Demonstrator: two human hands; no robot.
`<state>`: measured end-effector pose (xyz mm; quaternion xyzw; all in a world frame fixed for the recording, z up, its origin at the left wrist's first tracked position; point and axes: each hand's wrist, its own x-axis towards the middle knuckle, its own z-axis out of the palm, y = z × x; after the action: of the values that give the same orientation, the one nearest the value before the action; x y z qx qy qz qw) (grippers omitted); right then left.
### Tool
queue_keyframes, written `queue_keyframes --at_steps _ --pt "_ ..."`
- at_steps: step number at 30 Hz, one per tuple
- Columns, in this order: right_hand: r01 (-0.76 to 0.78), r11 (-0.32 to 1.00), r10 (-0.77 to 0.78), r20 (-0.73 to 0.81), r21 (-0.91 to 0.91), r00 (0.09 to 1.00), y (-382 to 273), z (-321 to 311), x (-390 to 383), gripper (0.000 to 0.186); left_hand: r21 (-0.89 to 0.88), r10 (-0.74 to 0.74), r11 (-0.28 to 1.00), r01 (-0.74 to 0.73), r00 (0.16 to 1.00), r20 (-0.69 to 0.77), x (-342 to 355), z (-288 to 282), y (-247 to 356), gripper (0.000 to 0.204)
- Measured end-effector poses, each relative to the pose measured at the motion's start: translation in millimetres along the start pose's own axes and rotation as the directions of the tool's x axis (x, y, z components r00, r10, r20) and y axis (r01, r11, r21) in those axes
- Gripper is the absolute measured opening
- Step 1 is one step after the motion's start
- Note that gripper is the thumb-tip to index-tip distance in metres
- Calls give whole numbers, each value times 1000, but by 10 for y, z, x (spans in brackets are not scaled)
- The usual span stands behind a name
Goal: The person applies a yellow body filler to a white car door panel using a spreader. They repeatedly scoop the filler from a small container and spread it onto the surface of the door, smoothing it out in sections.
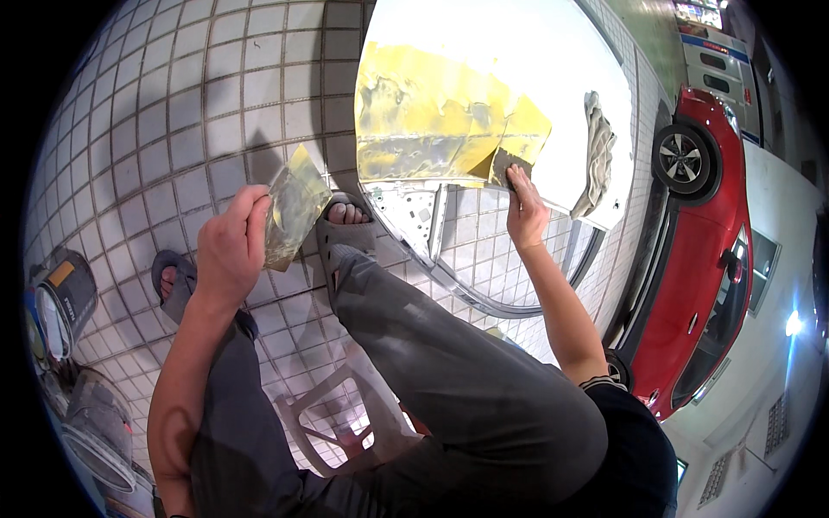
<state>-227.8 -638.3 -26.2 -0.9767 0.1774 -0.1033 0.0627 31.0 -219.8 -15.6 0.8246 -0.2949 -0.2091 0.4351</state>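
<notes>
A white car door (484, 34) lies ahead of me, its window frame (484, 298) toward my legs. A broad patch of yellow body filler (432, 112), streaked with grey, covers its near left part. My right hand (525, 207) has its fingers on a dark, flat, squarish piece (511, 162) that touches the filler's lower right edge; I cannot tell whether it is a spreader or an abrasive sheet. To the left, apart from the door, my left hand (231, 242) grips a flat rectangular plate (295, 207) smeared with yellow-grey filler. Its fingers are closed around the plate's near edge.
A crumpled grey cloth (596, 160) rests on the door's right part. A pale plastic stool (315, 423) stands beneath me. Buckets (67, 298) sit on the tiled floor (173, 104) at the left. A red car (695, 268) is parked at the right.
</notes>
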Motion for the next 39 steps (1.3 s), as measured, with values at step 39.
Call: queue_keyframes --at_steps 39 --pt "-109 -84 336 131 990 933 -2712 -84 657 30 -200 -31 980 -20 969 -247 -39 234 362 11"
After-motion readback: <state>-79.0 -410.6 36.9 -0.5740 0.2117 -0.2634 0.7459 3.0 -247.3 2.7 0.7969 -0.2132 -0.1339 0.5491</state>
